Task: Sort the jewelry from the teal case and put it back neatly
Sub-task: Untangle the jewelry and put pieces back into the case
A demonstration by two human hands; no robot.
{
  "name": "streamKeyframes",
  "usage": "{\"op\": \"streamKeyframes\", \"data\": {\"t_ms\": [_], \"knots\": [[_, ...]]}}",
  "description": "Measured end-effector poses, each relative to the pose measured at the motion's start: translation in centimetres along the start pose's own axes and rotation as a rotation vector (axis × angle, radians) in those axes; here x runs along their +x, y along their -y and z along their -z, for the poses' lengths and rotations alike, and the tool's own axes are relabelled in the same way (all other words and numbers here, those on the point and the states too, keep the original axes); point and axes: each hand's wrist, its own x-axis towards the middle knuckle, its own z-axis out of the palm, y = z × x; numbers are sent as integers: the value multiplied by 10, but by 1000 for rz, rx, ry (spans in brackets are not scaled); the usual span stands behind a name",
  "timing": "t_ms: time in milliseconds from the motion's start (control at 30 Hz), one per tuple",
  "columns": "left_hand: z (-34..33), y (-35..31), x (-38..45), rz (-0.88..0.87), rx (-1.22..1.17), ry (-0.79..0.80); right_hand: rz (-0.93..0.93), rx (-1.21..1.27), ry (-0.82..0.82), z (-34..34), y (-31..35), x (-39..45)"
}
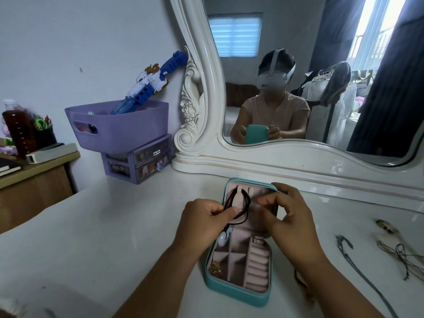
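Note:
The teal case (pixel 238 293) lies open on the white dressing table, pink lining up, its lid raised toward the mirror. A black cord necklace (pixel 246 203) loops over a hook in the lid, and its pale pendant (pixel 222 240) hangs down over the compartments. My left hand (pixel 202 222) pinches the black cord at the lid's left side. My right hand (pixel 289 216) curls round the lid's right edge, thumb inside the lid. A small gold piece (pixel 215 268) lies in the lower left compartment. Pink ring rolls (pixel 257 265) fill the right side.
On the table to the right lie a grey cord necklace (pixel 344 244), a thin dark cord necklace (pixel 401 253) and a striped ring (pixel 386 226). A purple basket (pixel 119 131) on small drawers stands at back left. The mirror frame (pixel 298 166) runs behind the case.

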Motion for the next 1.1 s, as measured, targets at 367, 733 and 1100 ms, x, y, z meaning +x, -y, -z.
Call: {"op": "streamKeyframes", "data": {"t_ms": [367, 733, 1100], "knots": [[11, 0, -1, -18, 303, 200, 51, -322, 109, -1, -5, -10], [15, -22, 2, 93, -380, 59, 29, -315, 143, -5, -3, -11], [-3, -24, 1, 47, -159, -17, -4, -210, 111, -11, -10, -12]]}}
